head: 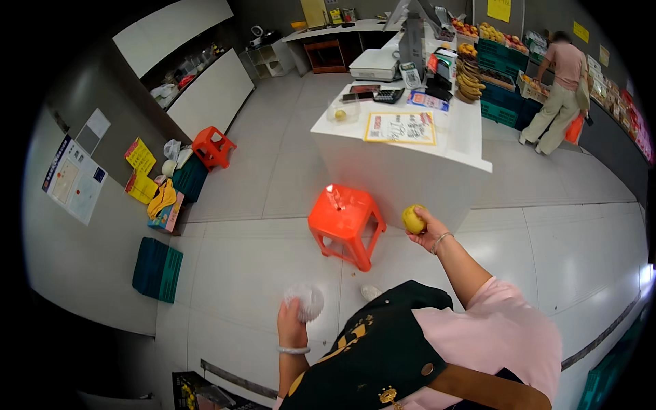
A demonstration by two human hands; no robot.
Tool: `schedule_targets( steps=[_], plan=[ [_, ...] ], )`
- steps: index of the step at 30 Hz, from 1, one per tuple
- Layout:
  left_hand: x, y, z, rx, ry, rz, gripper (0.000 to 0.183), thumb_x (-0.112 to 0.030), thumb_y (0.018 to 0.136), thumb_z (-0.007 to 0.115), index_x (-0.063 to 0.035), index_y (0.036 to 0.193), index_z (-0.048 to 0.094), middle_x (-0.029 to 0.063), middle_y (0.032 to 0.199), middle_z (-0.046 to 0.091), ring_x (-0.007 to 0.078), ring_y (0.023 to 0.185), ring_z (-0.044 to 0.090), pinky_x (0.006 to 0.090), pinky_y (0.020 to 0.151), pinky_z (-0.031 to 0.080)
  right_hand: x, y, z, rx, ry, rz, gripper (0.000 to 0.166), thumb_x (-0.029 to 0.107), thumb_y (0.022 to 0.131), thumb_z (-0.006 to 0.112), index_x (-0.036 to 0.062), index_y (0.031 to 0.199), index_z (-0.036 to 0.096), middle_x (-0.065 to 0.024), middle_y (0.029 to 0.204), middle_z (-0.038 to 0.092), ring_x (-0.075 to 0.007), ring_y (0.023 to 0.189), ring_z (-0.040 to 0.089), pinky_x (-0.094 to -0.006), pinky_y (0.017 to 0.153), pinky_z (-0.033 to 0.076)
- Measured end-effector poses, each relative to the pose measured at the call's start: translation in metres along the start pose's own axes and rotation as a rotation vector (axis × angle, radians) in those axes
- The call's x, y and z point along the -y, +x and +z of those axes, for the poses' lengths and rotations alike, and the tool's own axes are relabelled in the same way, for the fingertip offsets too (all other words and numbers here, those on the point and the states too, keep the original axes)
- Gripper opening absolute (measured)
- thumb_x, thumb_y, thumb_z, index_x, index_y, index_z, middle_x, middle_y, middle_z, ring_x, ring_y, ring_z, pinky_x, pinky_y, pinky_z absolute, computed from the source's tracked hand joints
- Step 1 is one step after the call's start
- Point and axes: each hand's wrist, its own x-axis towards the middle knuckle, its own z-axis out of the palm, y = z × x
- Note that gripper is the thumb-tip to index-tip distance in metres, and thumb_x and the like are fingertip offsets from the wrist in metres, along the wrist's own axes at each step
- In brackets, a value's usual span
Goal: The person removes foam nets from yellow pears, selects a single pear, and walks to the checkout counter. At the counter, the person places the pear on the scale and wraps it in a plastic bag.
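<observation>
In my right hand [426,231], held out near the counter's front panel, is a round yellow-green fruit [413,219], perhaps a pear or an apple. My left hand [293,322], low in the middle of the view, grips a whitish, ribbed, translucent fruit cup or liner [306,302]. A bracelet is on each wrist. Between and beyond the hands stands a red plastic stool [339,210]. On the white counter [400,154] a clear plastic container [344,105] holds a yellowish fruit, beside a handwritten sign [401,128] with a yellow border.
The counter also bears a calculator [388,96], a scale [374,65] and bananas [467,84]. At the far right a person [561,87] stands by fruit crates [499,92]. A second red stool [212,147] and green crates [158,269] are to the left.
</observation>
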Motion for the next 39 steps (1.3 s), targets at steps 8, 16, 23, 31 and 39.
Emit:
schedule_targets(
  steps=[8, 16, 23, 31, 39],
  plan=[
    [-0.07, 0.146, -0.119, -0.419, -0.048, 0.023, 0.031, -0.023, 0.09, 0.057, -0.0034, 0.113, 0.05, 0.0133, 0.109, 0.057, 0.0258, 0.101, 0.058, 0.039, 0.08, 0.052, 0.12, 0.269, 0.162, -0.192, -0.366, -0.181, 0.066, 0.044, 0.072, 0.074, 0.0056, 0.12, 0.051, -0.0141, 0.11, 0.059, -0.0246, 0.097, 0.058, -0.04, 0.074, 0.05],
    [-0.132, 0.296, -0.28, -0.587, 0.24, -0.068, 0.037, -0.03, 0.09, 0.056, -0.0052, 0.118, 0.051, 0.0087, 0.11, 0.058, 0.0224, 0.097, 0.057, 0.0364, 0.078, 0.049, 0.19, 0.451, 0.308, -0.965, -0.935, -0.44, 0.083, 0.054, 0.062, 0.075, 0.0029, 0.119, 0.044, -0.0201, 0.115, 0.059, -0.0318, 0.11, 0.056, -0.0405, 0.092, 0.044],
    [-0.251, 0.505, -0.349, -0.529, 0.388, -0.057, 0.044, -0.033, 0.089, 0.057, -0.0072, 0.124, 0.05, 0.0086, 0.114, 0.058, 0.023, 0.103, 0.057, 0.0375, 0.082, 0.05, 0.2, 0.532, 0.296, -1.134, -1.53, -0.237, 0.061, 0.043, 0.073, 0.071, 0.0113, 0.12, 0.048, -0.011, 0.117, 0.059, -0.0274, 0.111, 0.055, -0.046, 0.096, 0.039],
    [-0.319, 0.76, -0.241, -0.111, 0.373, -0.051, 0.036, -0.021, 0.093, 0.055, -0.0035, 0.124, 0.049, 0.008, 0.115, 0.058, 0.0173, 0.104, 0.055, 0.0327, 0.087, 0.046, 0.236, 0.549, 0.22, -1.296, -1.303, -0.452, 0.043, 0.042, 0.081, 0.056, 0.0104, 0.11, 0.064, -0.0152, 0.113, 0.063, -0.0315, 0.103, 0.06, -0.0403, 0.091, 0.045],
    [-0.277, 0.974, -0.132, 0.082, 0.407, -0.219, 0.032, -0.02, 0.091, 0.056, -0.003, 0.118, 0.053, 0.0057, 0.109, 0.06, 0.0159, 0.097, 0.058, 0.0296, 0.083, 0.047, 0.29, 0.598, 0.216, -0.936, -1.123, 0.348, 0.044, 0.046, 0.079, 0.059, 0.0121, 0.107, 0.065, -0.015, 0.101, 0.065, -0.0296, 0.095, 0.062, -0.0338, 0.086, 0.048]
  ],
)
